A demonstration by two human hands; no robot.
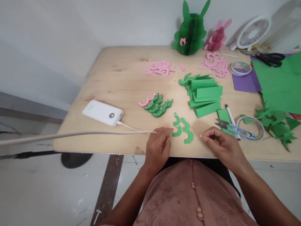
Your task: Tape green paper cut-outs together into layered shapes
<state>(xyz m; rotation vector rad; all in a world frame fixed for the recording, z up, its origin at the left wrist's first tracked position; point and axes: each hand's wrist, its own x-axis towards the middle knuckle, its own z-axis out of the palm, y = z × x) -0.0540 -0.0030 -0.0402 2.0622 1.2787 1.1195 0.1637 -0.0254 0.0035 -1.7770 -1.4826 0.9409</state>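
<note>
My left hand (158, 145) rests at the table's front edge with its fingers drawn together. Its fingertips meet the left edge of a wavy green paper cutout (177, 130) that carries small white bits. Just right of that lies a second green cutout (187, 131), apart from both hands. Between thumb and forefinger, my right hand (219, 142) pinches a tiny white piece (201, 136), which looks like tape. Beyond my left hand is an overlapping group of green cutouts (158, 106) with white bits, beside a pink cutout (147, 100).
Folded green strips (209, 92) lie ahead. On the right are blue thread snips (244, 131), a white pen (231, 119), a tape roll (260, 122) and green scraps (279, 125). A power bank (101, 112) with a cable sits left. Paper rabbits (191, 34) and a fan (254, 33) stand behind.
</note>
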